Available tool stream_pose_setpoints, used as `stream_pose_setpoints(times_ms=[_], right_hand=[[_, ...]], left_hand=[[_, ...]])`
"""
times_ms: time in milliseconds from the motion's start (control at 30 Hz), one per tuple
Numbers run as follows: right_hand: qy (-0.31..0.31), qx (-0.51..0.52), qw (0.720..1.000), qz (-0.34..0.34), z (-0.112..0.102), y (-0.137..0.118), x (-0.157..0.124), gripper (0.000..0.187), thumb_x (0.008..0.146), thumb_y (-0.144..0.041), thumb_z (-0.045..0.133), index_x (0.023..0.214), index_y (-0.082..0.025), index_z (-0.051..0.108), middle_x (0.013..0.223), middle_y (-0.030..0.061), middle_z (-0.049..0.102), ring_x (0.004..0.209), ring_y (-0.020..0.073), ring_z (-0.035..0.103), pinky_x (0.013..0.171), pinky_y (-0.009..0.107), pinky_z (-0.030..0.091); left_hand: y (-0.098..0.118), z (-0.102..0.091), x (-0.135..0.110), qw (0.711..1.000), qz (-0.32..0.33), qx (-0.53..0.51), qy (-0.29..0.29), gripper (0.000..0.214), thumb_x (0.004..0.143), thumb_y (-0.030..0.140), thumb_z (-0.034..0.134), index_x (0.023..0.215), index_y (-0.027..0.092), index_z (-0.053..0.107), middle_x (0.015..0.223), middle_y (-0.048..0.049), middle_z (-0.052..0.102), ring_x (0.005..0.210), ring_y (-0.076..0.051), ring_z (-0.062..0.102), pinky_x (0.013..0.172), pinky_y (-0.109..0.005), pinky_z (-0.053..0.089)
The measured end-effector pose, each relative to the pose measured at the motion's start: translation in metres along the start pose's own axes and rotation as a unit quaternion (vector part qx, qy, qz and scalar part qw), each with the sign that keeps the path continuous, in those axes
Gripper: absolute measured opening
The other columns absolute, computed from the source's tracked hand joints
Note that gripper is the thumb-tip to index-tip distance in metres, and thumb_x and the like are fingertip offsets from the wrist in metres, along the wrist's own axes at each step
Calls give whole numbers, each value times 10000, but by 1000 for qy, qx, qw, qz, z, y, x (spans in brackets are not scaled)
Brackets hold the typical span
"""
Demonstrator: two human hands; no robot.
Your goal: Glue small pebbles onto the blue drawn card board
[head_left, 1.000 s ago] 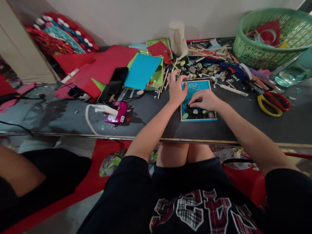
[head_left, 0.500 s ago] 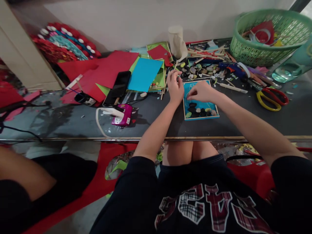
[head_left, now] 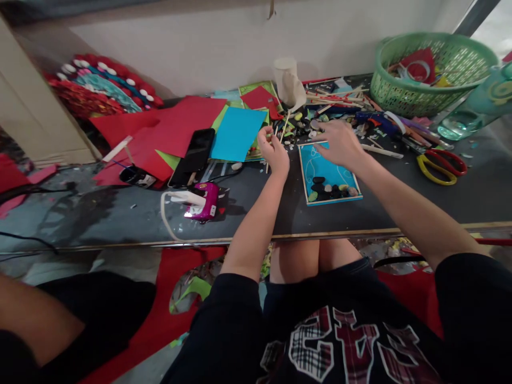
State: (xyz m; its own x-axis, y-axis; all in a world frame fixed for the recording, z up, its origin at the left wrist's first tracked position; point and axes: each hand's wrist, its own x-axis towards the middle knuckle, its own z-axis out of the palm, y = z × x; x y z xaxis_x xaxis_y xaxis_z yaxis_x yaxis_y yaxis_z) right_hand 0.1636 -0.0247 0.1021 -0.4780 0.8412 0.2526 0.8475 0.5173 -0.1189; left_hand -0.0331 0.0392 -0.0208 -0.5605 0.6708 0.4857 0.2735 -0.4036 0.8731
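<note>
My right hand (head_left: 340, 141) hovers over the top edge of a blue picture panel (head_left: 320, 165), with its fingers stretched toward the pebble pile (head_left: 298, 128). Nothing shows in its fingers. Pale wooden strips frame the panel. White curving lines run across its blue face, and black, green and tan pebbles (head_left: 328, 189) sit along its lower part. Left of the panel, my left hand (head_left: 275, 154) is raised with curled fingers; whatever lies inside them is too small to make out. A thin wooden stick (head_left: 285, 126) shows just beyond its fingertips.
Red-and-yellow scissors (head_left: 440, 165), a green basket (head_left: 424, 98) and a teal bottle (head_left: 476, 101) stand at right. Blue paper (head_left: 239, 133), red paper (head_left: 180, 120), a phone (head_left: 199, 146) and a purple power block (head_left: 206, 201) lie left. A white roll (head_left: 286, 80) stands behind. Another person's arm (head_left: 36, 314) is at far left.
My right hand has moved up from the middle of the panel to its top edge, and its fingers have spread. My left hand has shifted slightly away from the panel. The view has tilted a little upward.
</note>
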Motion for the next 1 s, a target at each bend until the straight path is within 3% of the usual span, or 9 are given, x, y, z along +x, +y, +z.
stream_pose_setpoints(times_ms=[167,267,367,433,567,667,767,867,1000], right_hand=[[165,-70,937,300,-43,62,-41,440,980,-234,685,1405,-119,696,1519,189,656,1439,375,557,1209,553,407],[170,-76,886,425,-43,112,-60,528,936,-291,792,1406,-96,650,1373,290,698,1345,469,580,1110,689,415],[142,-19,920,365,-27,156,-74,167,950,-314,767,861,-185,708,859,173,696,1005,420,660,976,700,460],[215,43,935,277,-16,172,-80,395,983,-462,711,681,-249,572,648,65,467,859,317,575,912,603,490],[305,95,931,176,0,178,-87,480,952,-657,681,713,-279,505,745,86,470,996,298,483,864,477,505],[289,100,937,168,2,179,-87,517,873,-703,745,709,-280,496,785,102,531,1103,319,526,882,478,516],[290,177,926,167,-6,176,-87,459,984,-622,648,720,-298,457,738,71,528,1083,303,606,866,468,554],[309,244,907,151,-16,152,-82,323,1028,-555,639,840,-312,540,902,81,689,1151,294,631,926,485,570],[276,210,933,95,-7,97,-63,311,929,-573,778,901,-274,698,893,64,756,912,261,687,968,510,549]], left_hand=[[4,4,-10,989,99,2,-106,653,1046,798,237,1171,262,587,1169,-115,657,1061,-229,665,911,-389,564],[8,5,-13,983,135,12,-127,686,1035,812,198,1142,258,588,1116,-104,668,963,-208,667,871,-389,565],[13,7,-15,977,163,20,-136,689,1044,794,179,1110,250,596,1084,-103,677,929,-198,667,849,-380,576],[15,8,-17,973,178,21,-147,687,1052,778,172,1112,244,600,1090,-110,677,916,-196,665,819,-371,581],[14,9,-18,960,216,38,-172,695,1058,758,141,1119,244,604,1073,-109,666,812,-177,635,793,-378,581],[12,8,-17,953,228,52,-192,666,1071,732,142,1110,248,598,1050,-102,663,783,-172,626,780,-384,584],[12,6,-17,946,238,59,-211,597,1092,692,173,1237,267,567,1092,-106,661,799,-173,649,813,-392,598],[18,4,-21,928,274,61,-246,559,1112,645,192,1478,303,440,1193,-131,672,843,-186,686,839,-395,599],[34,2,-28,875,336,81,-338,661,1114,649,164,1703,357,103,1436,-151,670,1009,-223,729,903,-406,594]])
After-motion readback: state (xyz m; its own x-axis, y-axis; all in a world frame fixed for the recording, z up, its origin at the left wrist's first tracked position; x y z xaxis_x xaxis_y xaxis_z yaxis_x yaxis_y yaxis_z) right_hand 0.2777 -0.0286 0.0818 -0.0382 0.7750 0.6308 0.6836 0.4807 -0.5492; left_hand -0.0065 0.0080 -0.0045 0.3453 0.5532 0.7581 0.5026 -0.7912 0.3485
